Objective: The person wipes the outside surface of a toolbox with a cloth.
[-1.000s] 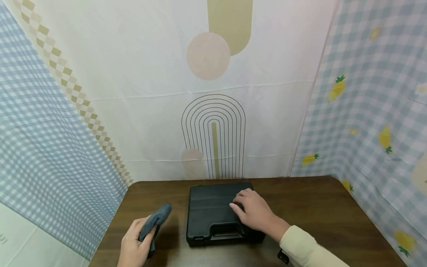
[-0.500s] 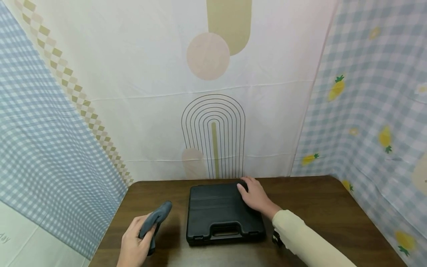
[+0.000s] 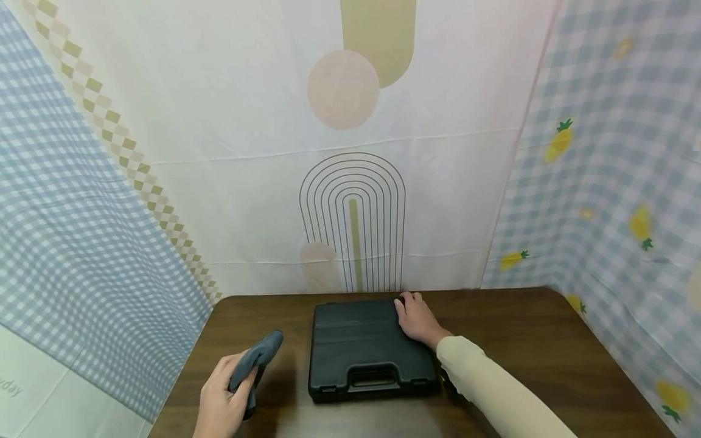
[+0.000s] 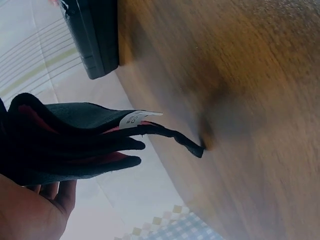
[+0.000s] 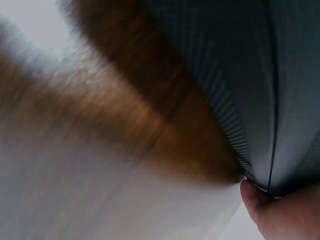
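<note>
My left hand (image 3: 220,392) holds a folded dark grey-blue cloth (image 3: 261,354) above the table's left side. Close up in the left wrist view, the layered cloth (image 4: 82,117) shows dark edges, reddish inner faces and a small white label (image 4: 132,120). A black plastic carrying case (image 3: 364,340) lies closed and flat, its handle and two latches facing me. At its far right corner my right hand (image 3: 418,320) grips the edge, thumb over the lid. In the right wrist view the case's ribbed side (image 5: 220,95) runs toward the hand (image 5: 292,212) at the end.
The brown wooden table (image 3: 520,353) ends just behind the case. A white patterned curtain (image 3: 246,213) hangs along its back edge. Checked blue cloths (image 3: 109,243) close in the left and right sides.
My right hand has slid from the lid's right part, near the handle, to the far right corner of the case. The left hand and its cloth have stayed almost still.
</note>
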### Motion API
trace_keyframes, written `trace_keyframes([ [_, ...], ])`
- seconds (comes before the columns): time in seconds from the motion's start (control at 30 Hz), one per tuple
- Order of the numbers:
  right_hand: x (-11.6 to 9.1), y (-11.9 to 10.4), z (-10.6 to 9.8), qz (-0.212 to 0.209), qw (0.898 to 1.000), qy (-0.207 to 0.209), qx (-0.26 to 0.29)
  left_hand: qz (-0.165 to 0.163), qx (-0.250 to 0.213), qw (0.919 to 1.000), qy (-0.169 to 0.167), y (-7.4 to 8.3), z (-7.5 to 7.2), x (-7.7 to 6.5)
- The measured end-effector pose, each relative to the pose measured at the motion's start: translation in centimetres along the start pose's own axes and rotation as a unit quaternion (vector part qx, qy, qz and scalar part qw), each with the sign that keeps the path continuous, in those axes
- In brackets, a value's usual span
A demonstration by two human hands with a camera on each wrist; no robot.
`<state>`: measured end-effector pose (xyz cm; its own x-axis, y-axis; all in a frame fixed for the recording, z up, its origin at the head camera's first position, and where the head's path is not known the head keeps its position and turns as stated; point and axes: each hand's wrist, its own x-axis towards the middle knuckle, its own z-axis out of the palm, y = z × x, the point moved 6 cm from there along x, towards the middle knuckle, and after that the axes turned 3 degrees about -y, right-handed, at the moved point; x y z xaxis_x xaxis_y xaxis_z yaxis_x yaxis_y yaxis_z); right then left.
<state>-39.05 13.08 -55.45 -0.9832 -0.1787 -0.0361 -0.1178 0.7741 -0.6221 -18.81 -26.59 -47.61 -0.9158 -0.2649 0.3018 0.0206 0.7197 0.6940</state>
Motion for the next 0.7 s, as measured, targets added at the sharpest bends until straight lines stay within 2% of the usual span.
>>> trace_keyframes([
  [0.2,-0.2,-0.5,-0.1,-0.001,1.0,0.011,-0.005,-0.011,0.007,0.9999,0.004,-0.2,0.3,0.0],
  [0.33,-0.2,-0.5,0.0,-0.002,1.0,0.014,-0.006,-0.023,0.009,0.9993,0.028,-0.5,0.7,0.3],
  [0.43,-0.1,-0.2,0.1,0.002,1.0,0.016,-0.009,-0.037,0.002,0.9988,0.031,-0.2,1.1,0.8],
  [0.57,-0.1,0.0,0.1,0.009,1.0,0.015,-0.012,-0.058,-0.025,0.9979,-0.006,0.6,2.7,1.9],
  [0.7,-0.1,0.0,0.0,0.007,1.0,0.015,-0.014,-0.067,-0.059,0.9942,-0.059,1.9,5.4,2.9],
])
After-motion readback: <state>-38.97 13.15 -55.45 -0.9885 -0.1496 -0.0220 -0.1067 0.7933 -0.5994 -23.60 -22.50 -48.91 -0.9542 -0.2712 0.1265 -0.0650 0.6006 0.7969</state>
